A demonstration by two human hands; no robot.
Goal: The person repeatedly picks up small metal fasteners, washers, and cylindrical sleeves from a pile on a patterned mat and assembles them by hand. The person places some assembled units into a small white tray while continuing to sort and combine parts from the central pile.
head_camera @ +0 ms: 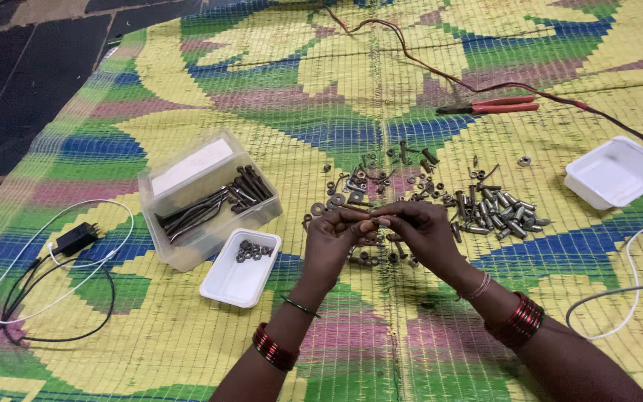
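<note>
Dull grey metal bolts lie on a coarse woven mat beside smooth white plastic trays.

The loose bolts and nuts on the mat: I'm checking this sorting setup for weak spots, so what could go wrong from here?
The small part pinched between the left hand and right hand could slip and vanish into the scattered hardware pile right beneath. The white tray of nuts sits close by the left forearm, so a sweep might tip it. The red wire trails near the red-handled pliers and could snag.

Left hand and right hand together over scattered bolts
</note>
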